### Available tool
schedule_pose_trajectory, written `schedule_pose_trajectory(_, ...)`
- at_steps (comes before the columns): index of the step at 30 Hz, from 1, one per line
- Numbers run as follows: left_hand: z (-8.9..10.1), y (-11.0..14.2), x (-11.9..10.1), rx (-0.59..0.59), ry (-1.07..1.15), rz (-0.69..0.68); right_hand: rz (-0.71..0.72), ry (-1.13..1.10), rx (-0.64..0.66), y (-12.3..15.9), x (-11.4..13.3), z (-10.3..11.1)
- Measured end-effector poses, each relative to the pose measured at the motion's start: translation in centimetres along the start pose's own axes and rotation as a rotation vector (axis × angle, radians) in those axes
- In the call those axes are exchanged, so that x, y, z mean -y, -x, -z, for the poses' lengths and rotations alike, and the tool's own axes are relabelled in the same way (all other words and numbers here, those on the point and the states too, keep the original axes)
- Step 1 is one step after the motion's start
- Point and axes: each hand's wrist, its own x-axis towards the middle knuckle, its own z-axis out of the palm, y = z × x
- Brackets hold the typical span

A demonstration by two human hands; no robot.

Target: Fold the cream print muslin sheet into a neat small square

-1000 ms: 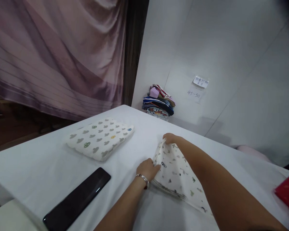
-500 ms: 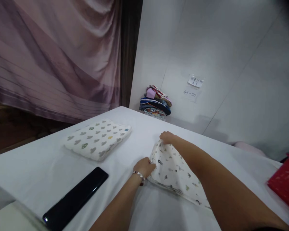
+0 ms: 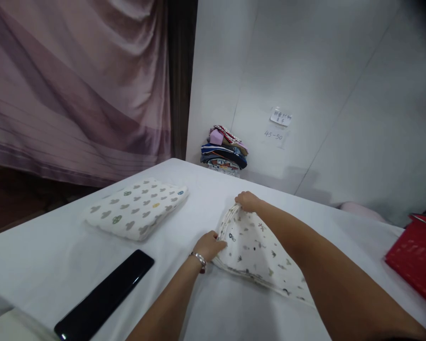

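Note:
A white cloth (image 3: 250, 246) with small printed figures lies in layers on the white table, partly hidden under my right forearm. My left hand (image 3: 209, 246), with a silver bracelet at the wrist, is closed on its left edge, thumb on top. My right hand (image 3: 247, 201) pinches the far corner of the same cloth, where the layers are bunched and slightly raised. To the left rests a folded white cloth (image 3: 137, 208) with grey cloud shapes, apart from both hands. A long, glossy black object (image 3: 106, 296) lies nearer to me, left of my left forearm.
The white table (image 3: 199, 189) meets a pale wall carrying a paper note (image 3: 281, 117). Stacked folded fabrics (image 3: 223, 151) stand beyond the far edge. A red item (image 3: 417, 258) sits at the right edge, and a pink curtain (image 3: 78, 85) hangs at the left.
The view has shifted slightly, so most things sit a little further left. Both hands keep hold of the cloth, and its bunched left edge now shows its layers more clearly.

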Motion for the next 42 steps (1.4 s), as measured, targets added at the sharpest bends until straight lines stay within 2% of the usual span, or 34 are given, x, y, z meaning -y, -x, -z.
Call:
schedule_pose_trajectory(9,-0.6,-0.1,0.2,0.042,0.195,-0.028,0.037,-0.025,0.007,2.3,-0.3,1.0)
schedule_pose_trajectory(14,-1.0,0.9,-1.3,0.022,0.252,-0.085,0.013,-0.021,-0.065,4.1,-1.7,1.0)
schedule_pose_trajectory(18,-1.4,2.3,-4.4,0.012,0.164,-0.157,-0.011,-0.032,-0.135,6.7,-3.4,1.2)
schedule_pose_trajectory(24,-3.2,4.2,-12.0,0.055,-0.141,-0.303,-0.075,-0.049,-0.193,12.4,-6.6,0.8)
schedule_pose_trajectory(29,-6.6,4.6,-18.5,0.156,-0.293,-0.424,-0.165,-0.037,-0.285,18.9,-9.7,-1.3)
schedule_pose_trajectory(34,-11.8,4.3,-23.2,0.294,-0.354,-0.495,-0.305,-0.066,-0.286,25.5,-11.7,-5.0)
schedule_pose_trajectory(37,-15.7,4.2,-24.6,0.366,-0.369,-0.492,-0.388,-0.097,-0.244,28.7,-11.9,-7.9)
schedule_pose_trajectory(40,-19.3,4.2,-24.9,0.385,-0.409,-0.473,-0.456,-0.118,-0.219,31.0,-11.6,-10.4)
schedule_pose_trajectory(42,-21.1,4.1,-24.9,0.388,-0.45,-0.473,-0.483,-0.132,-0.209,31.9,-11.3,-11.6)
